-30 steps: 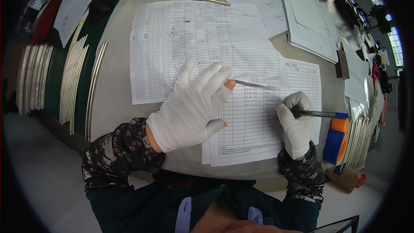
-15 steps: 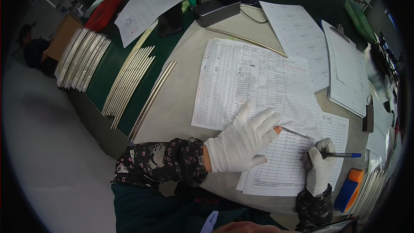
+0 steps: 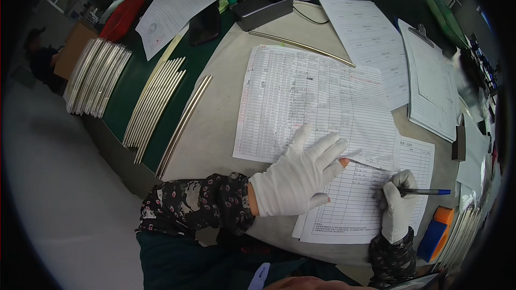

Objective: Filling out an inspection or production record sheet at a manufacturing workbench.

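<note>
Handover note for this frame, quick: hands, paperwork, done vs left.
Left hand: white glove, flat on the table, pinning the large printed sheet and the form below it.
Right hand: gloved, gripping a blue pen, tip on the form.
Done: upper rows of the form carry handwriting.
Left: lower rows look blank.
Nearby: clipboard to the right, metal strips to the left.

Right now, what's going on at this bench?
A person in white gloves is filling in a lined form. The right hand holds a blue pen with its tip on the form, while the left hand lies flat across it and a larger printed sheet. Metal strips lie to the left.
</note>
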`<act>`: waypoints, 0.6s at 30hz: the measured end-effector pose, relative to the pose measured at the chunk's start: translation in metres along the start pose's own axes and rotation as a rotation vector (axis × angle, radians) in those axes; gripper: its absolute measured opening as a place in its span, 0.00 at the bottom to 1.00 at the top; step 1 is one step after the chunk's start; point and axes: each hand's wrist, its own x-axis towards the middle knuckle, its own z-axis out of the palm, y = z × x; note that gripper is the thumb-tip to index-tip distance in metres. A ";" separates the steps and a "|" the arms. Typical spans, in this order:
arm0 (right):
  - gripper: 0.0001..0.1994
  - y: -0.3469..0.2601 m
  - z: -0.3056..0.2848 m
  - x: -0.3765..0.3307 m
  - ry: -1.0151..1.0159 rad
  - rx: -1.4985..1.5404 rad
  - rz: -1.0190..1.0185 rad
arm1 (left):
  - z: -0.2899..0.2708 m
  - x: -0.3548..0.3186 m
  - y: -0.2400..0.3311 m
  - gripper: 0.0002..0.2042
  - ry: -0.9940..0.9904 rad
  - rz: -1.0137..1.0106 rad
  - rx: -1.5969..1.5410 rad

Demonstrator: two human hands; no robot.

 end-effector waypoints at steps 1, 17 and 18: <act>0.09 0.002 0.000 0.001 -0.008 -0.015 0.006 | 0.001 -0.001 -0.002 0.27 -0.003 -0.004 -0.002; 0.09 -0.005 -0.001 -0.002 -0.015 -0.002 0.022 | -0.003 0.001 0.003 0.28 -0.016 -0.006 0.006; 0.09 -0.005 -0.001 -0.002 -0.014 -0.003 0.022 | -0.003 0.001 0.003 0.28 -0.025 -0.010 0.003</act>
